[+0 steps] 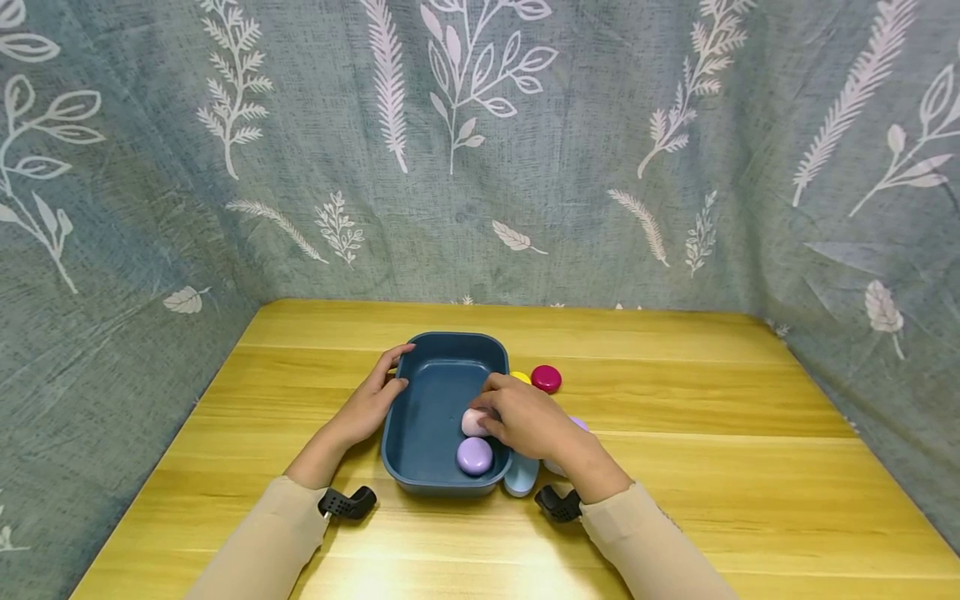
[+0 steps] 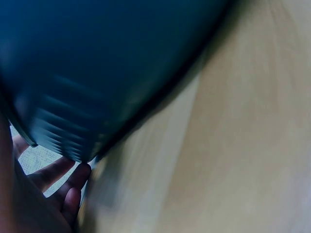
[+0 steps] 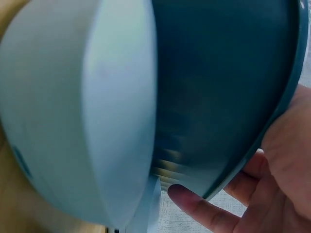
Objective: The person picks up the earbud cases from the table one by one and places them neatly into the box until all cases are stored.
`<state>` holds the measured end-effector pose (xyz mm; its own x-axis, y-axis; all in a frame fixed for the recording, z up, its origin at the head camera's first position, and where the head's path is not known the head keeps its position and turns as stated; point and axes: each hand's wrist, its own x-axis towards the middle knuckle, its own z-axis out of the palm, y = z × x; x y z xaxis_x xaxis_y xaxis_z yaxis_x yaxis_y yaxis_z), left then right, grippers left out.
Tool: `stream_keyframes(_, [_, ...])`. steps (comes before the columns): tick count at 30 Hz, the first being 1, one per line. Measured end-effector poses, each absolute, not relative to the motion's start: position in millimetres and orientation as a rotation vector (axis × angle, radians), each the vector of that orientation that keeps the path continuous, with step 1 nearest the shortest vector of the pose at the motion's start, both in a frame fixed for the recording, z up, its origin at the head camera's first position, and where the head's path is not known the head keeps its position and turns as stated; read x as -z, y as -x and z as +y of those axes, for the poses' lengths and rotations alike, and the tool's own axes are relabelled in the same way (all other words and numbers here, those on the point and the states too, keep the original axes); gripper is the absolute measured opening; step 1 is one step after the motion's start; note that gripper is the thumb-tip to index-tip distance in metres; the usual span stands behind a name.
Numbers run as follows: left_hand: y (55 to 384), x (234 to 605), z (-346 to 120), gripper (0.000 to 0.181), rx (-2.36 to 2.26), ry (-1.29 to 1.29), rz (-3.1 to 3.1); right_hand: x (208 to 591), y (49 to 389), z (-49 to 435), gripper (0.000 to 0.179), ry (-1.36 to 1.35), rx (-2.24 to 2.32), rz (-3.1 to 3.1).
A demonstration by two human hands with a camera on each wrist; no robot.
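A dark blue rectangular box (image 1: 435, 408) stands on the table. My left hand (image 1: 371, 404) rests against its left side, with thumb and forefinger at the rim. In the left wrist view, fingers (image 2: 53, 174) touch the outer wall of the box. Reaching over the right rim, my right hand (image 1: 517, 414) pinches a pale pink round, smooth piece (image 1: 474, 422) inside the box. Just in front of that piece, a lavender round, flattened piece (image 1: 475, 457) lies on the box floor in the near right corner.
Right of the box lie a crimson round piece (image 1: 547, 379), a partly hidden yellow piece (image 1: 521, 377) and a light blue piece (image 1: 521, 475). Another lavender piece (image 1: 580, 423) shows behind the right wrist. A patterned curtain (image 1: 480, 233) encloses the wooden table (image 1: 675, 400).
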<state>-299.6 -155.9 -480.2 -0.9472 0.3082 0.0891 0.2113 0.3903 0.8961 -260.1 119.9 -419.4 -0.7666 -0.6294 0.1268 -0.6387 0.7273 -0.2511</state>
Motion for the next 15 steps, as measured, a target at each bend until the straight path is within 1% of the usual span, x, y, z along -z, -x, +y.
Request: stream_keyframes(15, [299.1, 480.5, -154.8, 0.047, -1.629, -0.472, 2.533, 420.0, 260.4, 121.0, 0.023, -1.079, -0.467, -2.856])
